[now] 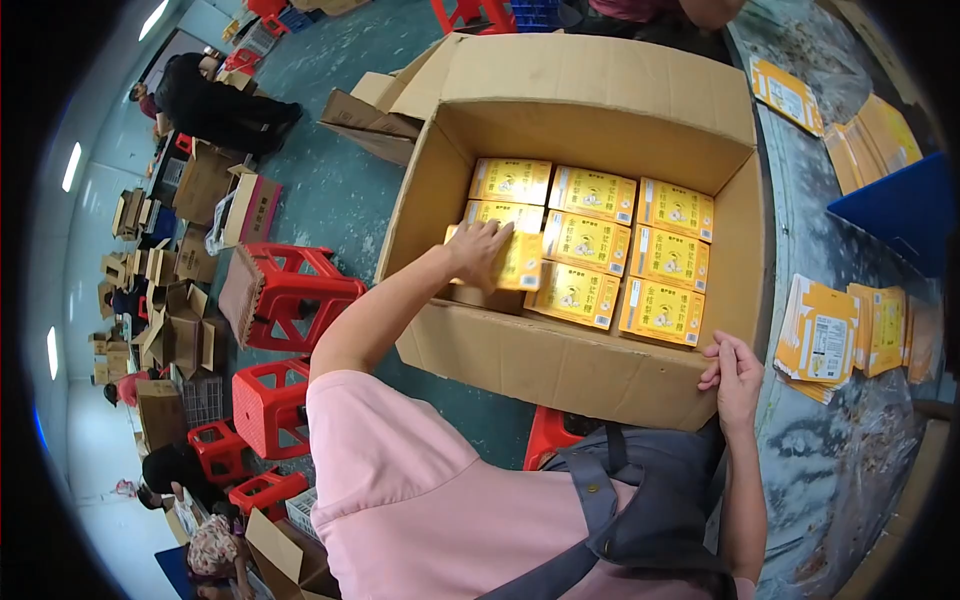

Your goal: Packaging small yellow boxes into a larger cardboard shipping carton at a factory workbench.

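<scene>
A large open cardboard carton (pixel 560 350) stands in front of me, with rows of yellow printed boxes (pixel 665 310) lying flat inside. At its near left corner my left hand (pixel 482 250) is closed on one yellow box (pixel 520 265), gripping it from above. That box sits tilted and partly covers the box behind it. My fingers hide its left part. By the carton's near right corner, my right hand (pixel 736 375) is closed, its fingers curled and nothing seen in them. Whether its fingertips touch the cardboard I cannot tell.
On the worktable (pixel 800 440) at right lie stacks of flat yellow packaging (pixel 820 335), a blue panel (pixel 895 215) and clear plastic film. Red stools (pixel 295 295) stand to the left. Other people (pixel 215 100) work among cartons farther left. Another red stool (pixel 550 435) shows under the carton.
</scene>
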Demonstrator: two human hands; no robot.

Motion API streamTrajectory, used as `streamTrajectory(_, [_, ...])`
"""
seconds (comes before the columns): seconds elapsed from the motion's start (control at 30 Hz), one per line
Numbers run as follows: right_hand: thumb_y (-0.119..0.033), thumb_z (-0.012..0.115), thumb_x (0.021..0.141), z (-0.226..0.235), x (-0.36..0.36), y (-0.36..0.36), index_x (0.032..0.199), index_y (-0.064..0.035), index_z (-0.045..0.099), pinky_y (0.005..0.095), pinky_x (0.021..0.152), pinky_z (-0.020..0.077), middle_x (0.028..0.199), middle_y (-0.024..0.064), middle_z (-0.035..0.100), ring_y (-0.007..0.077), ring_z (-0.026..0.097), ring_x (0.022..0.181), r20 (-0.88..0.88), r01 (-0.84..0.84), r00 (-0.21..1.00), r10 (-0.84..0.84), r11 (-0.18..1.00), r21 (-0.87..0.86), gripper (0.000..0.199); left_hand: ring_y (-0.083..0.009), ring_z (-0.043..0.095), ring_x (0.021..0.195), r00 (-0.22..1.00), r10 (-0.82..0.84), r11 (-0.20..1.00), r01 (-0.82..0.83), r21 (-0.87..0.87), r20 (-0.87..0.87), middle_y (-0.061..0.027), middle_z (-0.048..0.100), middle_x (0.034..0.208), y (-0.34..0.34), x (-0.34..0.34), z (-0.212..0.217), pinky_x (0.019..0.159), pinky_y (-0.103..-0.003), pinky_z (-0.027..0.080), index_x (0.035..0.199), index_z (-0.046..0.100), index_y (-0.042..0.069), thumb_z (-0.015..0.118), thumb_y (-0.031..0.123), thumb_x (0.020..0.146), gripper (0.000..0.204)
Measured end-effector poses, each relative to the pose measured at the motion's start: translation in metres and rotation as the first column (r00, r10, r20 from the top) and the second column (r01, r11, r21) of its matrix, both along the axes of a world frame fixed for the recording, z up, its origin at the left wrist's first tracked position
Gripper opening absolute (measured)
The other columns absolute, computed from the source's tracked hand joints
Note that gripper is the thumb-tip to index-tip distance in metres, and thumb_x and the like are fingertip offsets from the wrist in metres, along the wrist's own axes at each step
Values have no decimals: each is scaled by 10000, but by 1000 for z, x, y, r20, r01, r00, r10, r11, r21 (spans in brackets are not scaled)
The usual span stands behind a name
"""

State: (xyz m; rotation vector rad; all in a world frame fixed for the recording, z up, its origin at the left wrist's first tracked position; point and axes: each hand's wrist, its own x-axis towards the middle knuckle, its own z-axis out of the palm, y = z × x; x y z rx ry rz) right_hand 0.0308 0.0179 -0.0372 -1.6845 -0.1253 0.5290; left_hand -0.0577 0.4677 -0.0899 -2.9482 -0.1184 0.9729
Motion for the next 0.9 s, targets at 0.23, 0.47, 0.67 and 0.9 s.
streamTrajectory(0.23, [-218,499,1029,0,0,-4,1189,40,580,204,464,512,901,64,632,56,557,537,-88,31,996,-33,999,-24,314,-380,435,1247,981,-96,995,96,-7,-168,-193,417,1332,-3,-21,-40,969,-543,432,1544,105,112,830,427,591,1238])
streamTrajectory(0.47, [-211,500,1027,4,1,-4,1185,46,578,210,460,507,897,73,636,68,563,522,-102,59,993,-61,998,-26,312,-471,428,1183,981,-175,984,176,-13,81,-220,374,1312,15,-38,-113,853,-514,531,1530,136,92,801,392,698,1106])
streamTrajectory(0.67, [-186,506,1024,-2,-5,-10,1158,26,606,228,518,518,887,79,652,96,606,573,-113,113,988,-103,989,94,270,-422,553,1090,942,-334,941,336,49,-45,-264,474,1276,18,-18,-79,917,-461,496,1526,183,41,835,542,634,1213])
streamTrajectory(0.9, [-155,553,998,10,-24,-93,1090,23,633,205,531,493,826,50,652,69,594,601,213,293,934,-287,956,1,216,-395,535,1088,663,-86,905,364,-219,744,-242,509,1192,-166,110,24,883,-458,488,1303,491,-34,722,152,821,566])
